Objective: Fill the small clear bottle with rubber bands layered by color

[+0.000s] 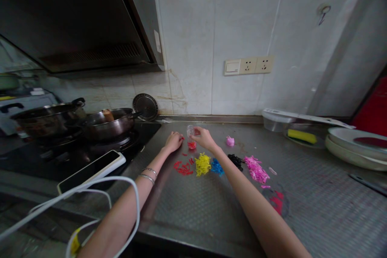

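Head view: colored strands [202, 164] on steel kitchen counter [187, 209].

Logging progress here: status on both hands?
Right grip on clear cup. Left grip beside it, above red bits. Yellow bits lie below the hands.

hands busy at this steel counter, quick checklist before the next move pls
Clear plastic cup held in the right hand: ok, fingers on it.
Left hand free: cannot tell, it sits right beside the cup.
Red strands off the cup, lying on the counter: ok; more red shows at the cup's lower end.
Yellow strands apart from blue strands: cannot tell, they nearly meet.
Left forearm free of white cable: not ok, it loops across it in view.
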{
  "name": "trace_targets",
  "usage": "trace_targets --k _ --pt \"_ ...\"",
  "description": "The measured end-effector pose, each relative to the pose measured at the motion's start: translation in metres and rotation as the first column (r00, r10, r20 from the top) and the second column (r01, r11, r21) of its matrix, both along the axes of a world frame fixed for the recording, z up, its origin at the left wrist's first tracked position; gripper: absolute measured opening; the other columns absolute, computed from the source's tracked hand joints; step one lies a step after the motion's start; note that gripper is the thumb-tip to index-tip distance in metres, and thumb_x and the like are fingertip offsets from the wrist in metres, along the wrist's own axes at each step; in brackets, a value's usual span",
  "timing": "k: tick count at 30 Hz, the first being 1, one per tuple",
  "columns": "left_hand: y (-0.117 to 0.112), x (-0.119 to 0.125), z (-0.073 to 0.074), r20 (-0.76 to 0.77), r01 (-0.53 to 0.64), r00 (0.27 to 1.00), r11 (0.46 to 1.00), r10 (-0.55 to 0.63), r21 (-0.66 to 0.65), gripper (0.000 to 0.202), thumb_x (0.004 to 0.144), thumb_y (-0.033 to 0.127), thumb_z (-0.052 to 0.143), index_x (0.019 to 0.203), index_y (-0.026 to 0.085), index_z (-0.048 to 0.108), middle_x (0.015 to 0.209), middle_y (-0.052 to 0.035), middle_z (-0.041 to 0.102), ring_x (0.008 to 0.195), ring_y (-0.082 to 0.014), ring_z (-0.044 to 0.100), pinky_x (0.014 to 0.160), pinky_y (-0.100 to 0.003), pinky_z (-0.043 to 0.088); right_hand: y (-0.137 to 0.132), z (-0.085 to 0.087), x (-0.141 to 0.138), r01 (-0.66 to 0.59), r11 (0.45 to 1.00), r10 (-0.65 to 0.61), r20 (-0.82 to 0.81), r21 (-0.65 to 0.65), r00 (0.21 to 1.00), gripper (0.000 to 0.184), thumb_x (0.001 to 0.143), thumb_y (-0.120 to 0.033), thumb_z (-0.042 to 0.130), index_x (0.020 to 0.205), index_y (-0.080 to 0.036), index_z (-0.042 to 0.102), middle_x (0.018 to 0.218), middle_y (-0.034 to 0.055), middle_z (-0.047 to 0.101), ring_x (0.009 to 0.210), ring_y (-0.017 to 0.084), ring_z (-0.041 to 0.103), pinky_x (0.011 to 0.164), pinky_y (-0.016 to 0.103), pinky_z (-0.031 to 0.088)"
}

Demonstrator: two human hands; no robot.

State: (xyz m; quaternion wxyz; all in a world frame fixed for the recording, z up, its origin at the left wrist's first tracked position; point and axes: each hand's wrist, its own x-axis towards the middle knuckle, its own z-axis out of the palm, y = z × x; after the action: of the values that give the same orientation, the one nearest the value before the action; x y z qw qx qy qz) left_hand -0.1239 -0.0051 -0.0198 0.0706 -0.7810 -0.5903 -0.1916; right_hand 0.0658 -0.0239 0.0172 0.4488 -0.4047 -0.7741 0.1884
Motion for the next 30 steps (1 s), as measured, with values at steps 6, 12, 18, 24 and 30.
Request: trace_targets --k 6,12,18,24,30 --pt "0.01 -0.003 0.009 -0.01 -0.003 1.0 0.999 0.003 -0.045 0.023 0.077 0.029 0.051 0.092 0.019 0.064 0.095 -0.0091 0.059 0.095 -0.022 0.052 0.09 -0.035 0.034 0.0 0.001 0.003 -0.021 1.0 0.021 0.007 0.005 1.0 0.034 0.067 -0.026 0.061 0.098 -0.011 0.059 0.087 0.0084 0.065 0.076 0.015 0.06 0.07 0.025 0.046" --pt "0.018 -0.002 0.006 0.146 -0.005 0.989 0.997 0.017 -0.082 0.013 0.07 0.024 0.058 0.075 0.018 0.067 0.087 -0.0073 0.062 0.091 -0.0207 0.054 0.087 -0.033 0.037 0.0 0.001 0.003 -0.032 0.999 0.031 0.028 0.025 0.999 0.033 0.068 -0.024 0.059 0.098 -0.011 0.059 0.088 0.009 0.065 0.078 0.016 0.06 0.071 0.026 0.046" --pt "0.026 0.0 0.0 0.317 0.043 0.948 0.996 -0.017 -0.074 0.011 0.066 0.021 0.056 0.066 0.014 0.065 0.073 -0.0062 0.064 0.075 -0.0172 0.058 0.076 -0.029 0.043 -0.001 -0.001 0.001 -0.039 0.999 0.038 0.017 0.03 0.999 0.033 0.068 -0.025 0.059 0.099 -0.013 0.059 0.09 0.0087 0.065 0.079 0.017 0.06 0.072 0.027 0.046" --pt "0.032 -0.002 0.004 0.605 0.079 0.796 0.99 0.007 -0.116 0.008 0.064 0.016 0.055 0.066 0.011 0.061 0.065 -0.0046 0.063 0.064 -0.0134 0.058 0.063 -0.025 0.045 -0.003 0.001 0.0 -0.043 0.999 0.043 0.015 0.018 0.999 0.033 0.068 -0.025 0.06 0.099 -0.014 0.059 0.09 0.0081 0.065 0.081 0.017 0.059 0.074 0.027 0.045" --pt "0.025 -0.009 0.035 0.67 0.221 0.738 0.966 -0.078 -0.131 0.01 0.064 0.018 0.055 0.068 0.011 0.06 0.063 -0.0043 0.063 0.059 -0.0122 0.057 0.059 -0.023 0.045 0.0 -0.002 0.002 -0.039 0.998 0.039 0.018 0.045 0.999 0.035 0.07 -0.029 0.059 0.101 -0.013 0.058 0.09 0.0083 0.064 0.08 0.016 0.059 0.073 0.027 0.045"
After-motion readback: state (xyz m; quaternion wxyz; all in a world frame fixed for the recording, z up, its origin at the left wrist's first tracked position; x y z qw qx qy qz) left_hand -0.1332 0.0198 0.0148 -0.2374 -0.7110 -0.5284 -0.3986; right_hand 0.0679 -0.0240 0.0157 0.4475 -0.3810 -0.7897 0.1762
